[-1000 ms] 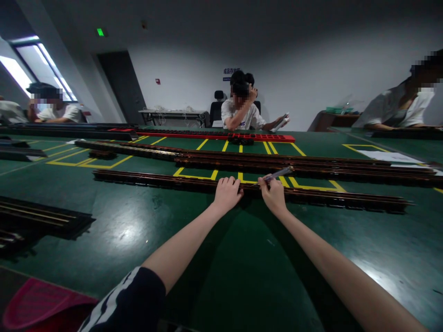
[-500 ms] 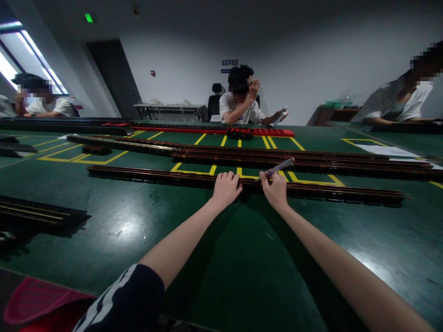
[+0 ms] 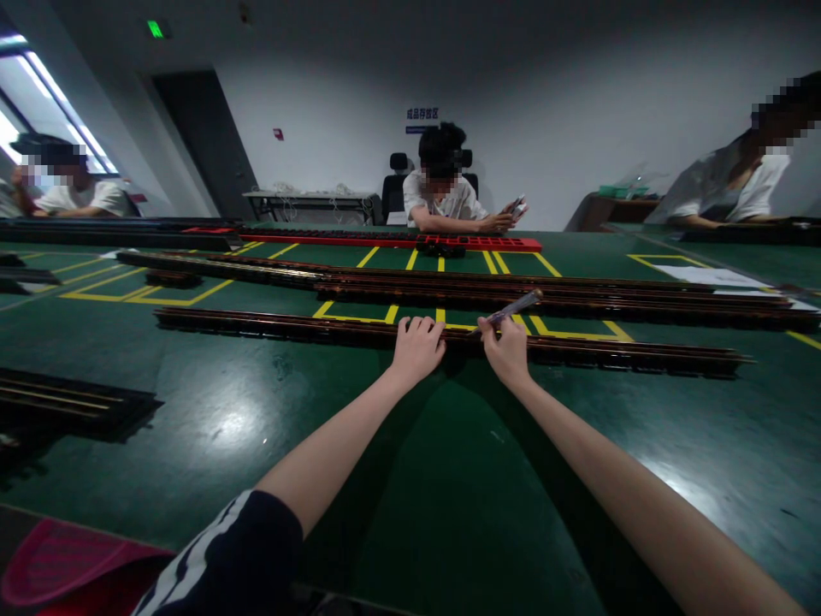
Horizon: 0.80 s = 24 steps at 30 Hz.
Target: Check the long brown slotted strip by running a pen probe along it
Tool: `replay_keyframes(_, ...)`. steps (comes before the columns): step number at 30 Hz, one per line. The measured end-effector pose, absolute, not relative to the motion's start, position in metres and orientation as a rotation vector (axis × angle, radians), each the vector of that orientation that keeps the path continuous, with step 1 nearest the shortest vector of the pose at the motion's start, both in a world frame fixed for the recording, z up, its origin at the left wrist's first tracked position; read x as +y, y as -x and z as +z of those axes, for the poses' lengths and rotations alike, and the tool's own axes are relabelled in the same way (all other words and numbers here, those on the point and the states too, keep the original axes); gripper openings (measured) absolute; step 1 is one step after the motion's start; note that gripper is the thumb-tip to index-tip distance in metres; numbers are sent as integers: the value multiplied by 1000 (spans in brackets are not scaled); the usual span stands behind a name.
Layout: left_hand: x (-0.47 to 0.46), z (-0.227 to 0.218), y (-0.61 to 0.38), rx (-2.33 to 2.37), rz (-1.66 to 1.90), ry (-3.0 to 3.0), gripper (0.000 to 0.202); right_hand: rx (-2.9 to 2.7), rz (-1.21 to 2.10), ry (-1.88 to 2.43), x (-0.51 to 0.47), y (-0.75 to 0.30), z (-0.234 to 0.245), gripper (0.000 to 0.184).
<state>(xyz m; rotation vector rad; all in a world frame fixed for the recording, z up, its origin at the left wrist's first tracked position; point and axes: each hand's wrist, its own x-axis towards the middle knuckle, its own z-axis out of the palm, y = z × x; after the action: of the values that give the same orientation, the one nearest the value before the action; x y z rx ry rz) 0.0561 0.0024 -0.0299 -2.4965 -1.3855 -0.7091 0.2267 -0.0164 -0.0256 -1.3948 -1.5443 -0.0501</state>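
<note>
A long, dark, glossy rail [image 3: 616, 350] lies crosswise on the green table in front of me. My left hand [image 3: 416, 349] grips it near its middle, fingers curled over the far side and thumb along the near side. Just to the right, my right hand [image 3: 506, 349] pinches a slim pen-like tool [image 3: 518, 305] with a pale, see-through shaft and a brownish upper end. The tool slants down to the left, its thin lower tip at the rail between my hands. Whether the tip touches the rail I cannot tell.
Behind the rail lie more long dark rails [image 3: 564, 299] and a red slotted strip [image 3: 506, 245]. Dark bars [image 3: 70, 402] sit at the left. Yellow tape lines mark the green table [image 3: 449, 496]. Across it, a person [image 3: 449, 201] holds a small object; others sit left and right.
My hands keep the same hold on rail and tool, with the view shifted slightly. The person opposite has lowered a raised hand to the object held in front.
</note>
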Motion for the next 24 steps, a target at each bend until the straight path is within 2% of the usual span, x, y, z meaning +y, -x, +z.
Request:
replay_keyframes(9,2,-30,-56,-1347,-705,2502,34,-1543,-92,1389,-15,-227,-27,37)
replay_keyframes(24,-2,-26,-57,-1387,-671,2445,41,-1536,-217,1322,-10,-229,-32,51)
